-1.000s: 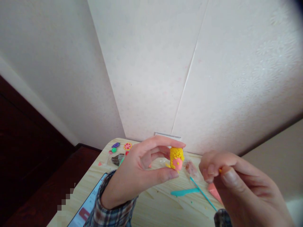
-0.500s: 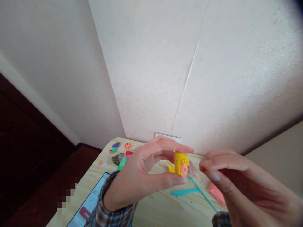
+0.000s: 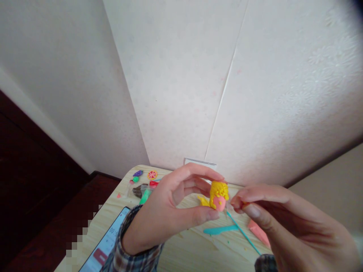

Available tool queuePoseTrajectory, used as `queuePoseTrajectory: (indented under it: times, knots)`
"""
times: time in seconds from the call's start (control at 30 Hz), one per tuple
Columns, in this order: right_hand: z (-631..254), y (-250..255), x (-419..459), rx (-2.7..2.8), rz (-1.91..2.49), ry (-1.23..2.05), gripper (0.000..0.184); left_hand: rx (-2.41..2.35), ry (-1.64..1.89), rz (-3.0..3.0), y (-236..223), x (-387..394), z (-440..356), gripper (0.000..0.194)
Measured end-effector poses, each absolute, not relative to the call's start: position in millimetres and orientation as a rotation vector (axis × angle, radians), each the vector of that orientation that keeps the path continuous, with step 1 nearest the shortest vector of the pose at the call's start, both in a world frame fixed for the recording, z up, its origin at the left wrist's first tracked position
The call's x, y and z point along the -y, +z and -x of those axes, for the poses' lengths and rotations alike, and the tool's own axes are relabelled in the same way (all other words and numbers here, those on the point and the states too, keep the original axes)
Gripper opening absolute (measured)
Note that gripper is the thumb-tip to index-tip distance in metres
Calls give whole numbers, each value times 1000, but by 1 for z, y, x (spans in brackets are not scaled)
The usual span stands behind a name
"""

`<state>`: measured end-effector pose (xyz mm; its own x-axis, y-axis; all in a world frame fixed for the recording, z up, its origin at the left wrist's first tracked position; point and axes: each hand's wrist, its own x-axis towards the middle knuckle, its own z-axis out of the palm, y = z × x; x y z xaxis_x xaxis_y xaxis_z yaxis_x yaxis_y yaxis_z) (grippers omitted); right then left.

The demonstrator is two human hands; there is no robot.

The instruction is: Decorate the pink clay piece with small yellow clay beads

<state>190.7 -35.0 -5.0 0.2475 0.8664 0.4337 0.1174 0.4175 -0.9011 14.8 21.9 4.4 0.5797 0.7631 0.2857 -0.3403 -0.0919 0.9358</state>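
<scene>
At the far left we saw dark reddish wood (image 3: pixel 28 189) beside the pale wall (image 3: pixel 181 75). On the light wood-grain table (image 3: pixel 198 253), a phone (image 3: pixel 104 243) lay with its screen lit, partly behind our plaid left cuff (image 3: pixel 133 260). Near the table's rounded corner we had a small pink bit (image 3: pixel 118 195), a purple grape-like cluster (image 3: pixel 138 173), a green ball (image 3: pixel 136 179) just below it and a round pink-and-yellow citrus slice (image 3: pixel 152 174). Closer to our wrist were a dark brown lump (image 3: pixel 138 191) in clear wrapping, a red piece (image 3: pixel 153 184) and a green piece (image 3: pixel 145 196). Our left hand (image 3: pixel 167 215) held a yellow-and-pink clay figure (image 3: pixel 219 195) above the table, pinched between the thumb below and a fingertip on top; its curly yellow part sat over the smooth pink round. A yellow scrap (image 3: pixel 203 200) showed just left of the figure. Below it, a turquoise plastic knife (image 3: pixel 219 229) lay flat, its right end meeting a thin turquoise stick (image 3: pixel 244 234) that slanted down toward a salmon-pink packet (image 3: pixel 258 232). At the right, our right hand (image 3: pixel 295 223) pinched a tiny orange-yellow bit (image 3: pixel 246 204) between thumb and fingers, near the figure but apart from it.
</scene>
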Motion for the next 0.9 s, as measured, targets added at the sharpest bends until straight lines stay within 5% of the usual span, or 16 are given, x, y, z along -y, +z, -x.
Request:
queuePoseTrajectory:
  times: [0.9]
  knots:
    - [-187, 0, 36, 1325, 924, 742, 5, -360, 814, -1362, 12, -18, -21, 33]
